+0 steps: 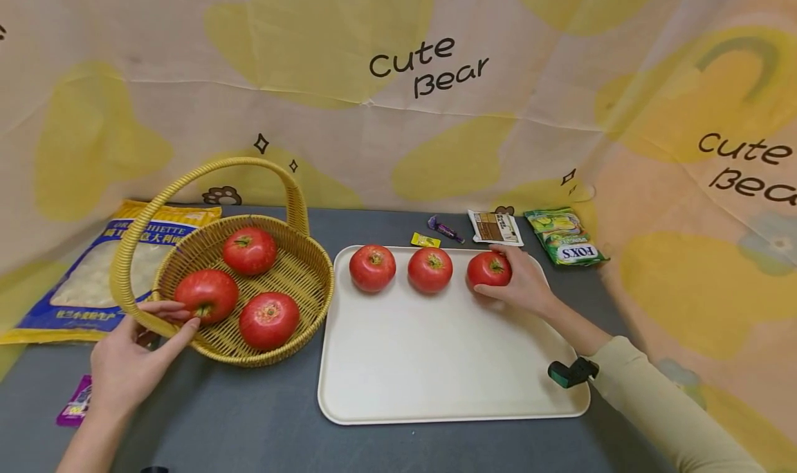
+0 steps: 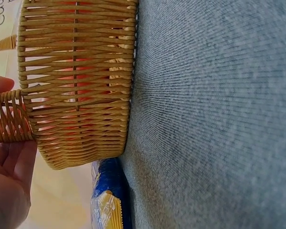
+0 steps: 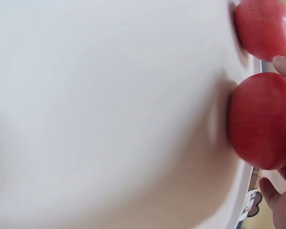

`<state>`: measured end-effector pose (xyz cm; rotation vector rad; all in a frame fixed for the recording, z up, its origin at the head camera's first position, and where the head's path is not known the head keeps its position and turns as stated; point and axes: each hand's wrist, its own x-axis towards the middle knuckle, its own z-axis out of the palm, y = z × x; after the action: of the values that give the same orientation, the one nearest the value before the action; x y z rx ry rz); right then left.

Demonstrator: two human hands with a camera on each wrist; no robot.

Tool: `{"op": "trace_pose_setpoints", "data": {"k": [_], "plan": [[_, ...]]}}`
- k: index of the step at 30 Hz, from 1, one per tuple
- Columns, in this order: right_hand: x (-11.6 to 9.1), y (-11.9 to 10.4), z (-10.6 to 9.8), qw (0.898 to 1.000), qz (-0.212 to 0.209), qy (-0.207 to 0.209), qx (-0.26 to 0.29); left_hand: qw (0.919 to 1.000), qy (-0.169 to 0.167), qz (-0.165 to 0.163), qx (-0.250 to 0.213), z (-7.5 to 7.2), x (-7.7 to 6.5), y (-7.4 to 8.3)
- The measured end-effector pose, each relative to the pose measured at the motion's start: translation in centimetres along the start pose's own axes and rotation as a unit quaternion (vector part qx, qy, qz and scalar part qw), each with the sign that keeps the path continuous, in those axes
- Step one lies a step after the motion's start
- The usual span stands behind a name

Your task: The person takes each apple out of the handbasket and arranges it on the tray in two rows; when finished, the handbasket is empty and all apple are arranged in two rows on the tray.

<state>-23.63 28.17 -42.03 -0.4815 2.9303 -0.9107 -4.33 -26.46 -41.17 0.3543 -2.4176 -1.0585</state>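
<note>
My left hand (image 1: pixel 127 362) grips the lower end of the handle of a yellow wicker basket (image 1: pixel 324 279), thumb on one side and fingers on the other in the left wrist view. Inside the basket lie three red tomatoes, one tomato (image 1: pixel 206 296) near the left fingertips. On the white tray (image 1: pixel 429 369), my right hand (image 1: pixel 519 279) holds a tomato (image 1: pixel 488 270) at the far right corner, with thumb and fingers around its sides. Two more tomatoes, a left one (image 1: pixel 372 268) and a middle one (image 1: pixel 429 270), sit in line with it along the tray's back edge.
Behind the basket lies a blue and yellow pasta bag (image 1: pixel 93 279). Along the back are a yellow candy (image 1: pixel 425 240), a purple-wrapped candy (image 1: pixel 445 229), a brown-and-white packet (image 1: pixel 495 228) and a green FOX'S bag (image 1: pixel 565 236). A purple packet (image 1: pixel 76 404) lies at left front.
</note>
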Motion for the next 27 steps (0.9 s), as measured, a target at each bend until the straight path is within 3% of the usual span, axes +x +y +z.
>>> {"op": "trace_pose_setpoints", "data": {"k": [5,9,12,17,20,23,27], "plan": [[0.7,-1.9,-0.7,0.999,-0.036,0.03,0.02,1.0,-0.009,0.0,0.002,-0.2,0.0,-0.1],[1.6,-3.8,-0.8,0.994,-0.082,0.052,0.056,0.9991,-0.041,0.012,-0.004,-0.6,0.3,-0.4],[2.3,-5.7,-0.4,0.991,-0.093,0.044,0.088,0.9978,-0.062,0.021,-0.011,-0.8,0.5,-0.5],[3.9,-9.2,1.3,0.985,-0.101,-0.008,0.138,0.9976,-0.063,0.019,-0.019,-0.8,0.5,-0.6],[4.7,-11.6,2.6,0.978,-0.126,-0.052,0.156,0.9976,-0.064,0.017,-0.017,-0.8,0.5,-0.6],[5.4,-14.1,3.8,0.966,-0.169,-0.098,0.167,0.9973,-0.07,0.018,-0.014,-0.9,0.5,-0.6],[6.3,-17.4,5.6,0.942,-0.236,-0.162,0.173,0.9969,-0.076,0.016,-0.013,-1.0,0.5,-0.6]]}}
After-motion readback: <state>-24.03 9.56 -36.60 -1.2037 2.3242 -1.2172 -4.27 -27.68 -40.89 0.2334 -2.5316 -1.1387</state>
